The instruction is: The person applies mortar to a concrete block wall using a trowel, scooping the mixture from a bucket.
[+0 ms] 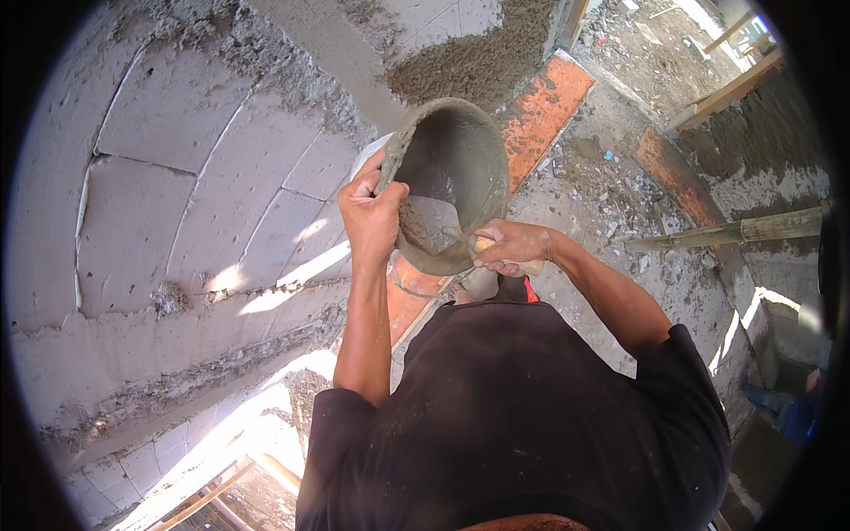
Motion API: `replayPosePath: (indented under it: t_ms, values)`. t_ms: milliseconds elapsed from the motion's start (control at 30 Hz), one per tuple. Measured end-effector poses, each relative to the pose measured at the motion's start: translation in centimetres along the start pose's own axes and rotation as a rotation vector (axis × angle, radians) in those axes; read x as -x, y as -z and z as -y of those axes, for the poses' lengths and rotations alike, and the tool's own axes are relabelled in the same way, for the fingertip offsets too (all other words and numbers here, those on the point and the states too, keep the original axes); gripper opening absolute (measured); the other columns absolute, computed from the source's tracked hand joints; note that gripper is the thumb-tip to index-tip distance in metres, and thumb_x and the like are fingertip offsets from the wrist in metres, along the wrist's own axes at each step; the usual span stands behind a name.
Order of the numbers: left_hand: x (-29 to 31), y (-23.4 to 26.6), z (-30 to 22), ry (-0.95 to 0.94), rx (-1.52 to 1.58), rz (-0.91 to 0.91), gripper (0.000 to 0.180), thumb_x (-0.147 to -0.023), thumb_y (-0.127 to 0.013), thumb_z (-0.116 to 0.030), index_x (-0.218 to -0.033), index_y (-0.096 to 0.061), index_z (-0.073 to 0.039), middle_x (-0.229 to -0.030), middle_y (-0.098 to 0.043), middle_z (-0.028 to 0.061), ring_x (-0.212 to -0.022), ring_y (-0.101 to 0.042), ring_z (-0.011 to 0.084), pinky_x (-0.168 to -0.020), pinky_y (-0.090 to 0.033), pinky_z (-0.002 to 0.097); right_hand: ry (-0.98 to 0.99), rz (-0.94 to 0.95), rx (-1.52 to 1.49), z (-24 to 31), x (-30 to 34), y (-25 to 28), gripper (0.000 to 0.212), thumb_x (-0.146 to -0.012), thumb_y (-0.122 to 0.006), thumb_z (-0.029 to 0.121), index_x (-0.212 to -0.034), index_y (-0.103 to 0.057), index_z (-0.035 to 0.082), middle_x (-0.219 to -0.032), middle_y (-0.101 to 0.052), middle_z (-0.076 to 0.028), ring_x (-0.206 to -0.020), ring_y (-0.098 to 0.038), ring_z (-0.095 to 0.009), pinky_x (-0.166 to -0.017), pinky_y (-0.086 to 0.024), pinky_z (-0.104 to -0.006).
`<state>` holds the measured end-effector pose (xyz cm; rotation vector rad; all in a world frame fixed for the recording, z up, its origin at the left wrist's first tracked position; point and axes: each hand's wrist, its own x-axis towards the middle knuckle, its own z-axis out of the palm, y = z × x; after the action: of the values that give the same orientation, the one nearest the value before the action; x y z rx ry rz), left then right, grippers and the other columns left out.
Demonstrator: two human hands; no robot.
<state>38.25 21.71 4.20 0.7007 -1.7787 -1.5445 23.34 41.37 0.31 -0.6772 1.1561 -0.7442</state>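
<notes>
A mortar-smeared bucket (485, 164) is tilted in front of my chest, its wide mouth facing up toward me. My left hand (372, 217) is closed on the left side of its rim, thumb over the edge. In my right hand (513, 243), at the near right of the rim, is the pale handle of a trowel. The flat grey blade of this trowel (440, 215) reaches into the bucket. Some wet mortar (413, 227) shows beside the blade, near my left thumb. The dark interior hides how much mortar lies deeper.
On the left rises a wall of large pale blocks (142, 212). Wet mortar (474, 66) coats a patch beyond the bucket. An orange plank (549, 111) runs beneath it. To the right, a bamboo pole (753, 230) juts across a rubble-strewn floor (584, 212).
</notes>
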Motion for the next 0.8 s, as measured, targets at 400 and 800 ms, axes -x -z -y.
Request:
replayPosePath:
  t_ms: [400, 800]
  values:
    - [3.6, 3.2, 2.0, 0.163, 0.133, -0.35, 0.027, -0.07, -0.06, 0.006, -0.094, -0.068, 0.016, -0.131, -0.056, 0.0302, -0.09, -0.063, 0.0169, -0.075, -0.049, 0.0286, -0.01, 0.037, -0.34, -4.6, -3.0, -2.5, 0.01, -0.093, -0.058, 0.013, -0.09, -0.054, 0.005, -0.062, -0.044, 0.002, -0.046, -0.042, -0.006, -0.038, -0.033, -0.0228]
    - [3.6, 6.0, 7.6, 0.354, 0.282, -0.658, 0.025, -0.069, -0.055, 0.004, -0.094, -0.062, 0.006, -0.096, -0.065, 0.0157, -0.085, -0.065, 0.028, -0.078, -0.056, 0.0388, 0.53, -0.721, -0.929, -6.4, 2.9, 4.6, 0.009, -0.091, -0.058, 0.012, -0.092, -0.051, 0.008, -0.065, -0.048, 0.0, -0.046, -0.046, -0.01, -0.04, -0.037, -0.025]
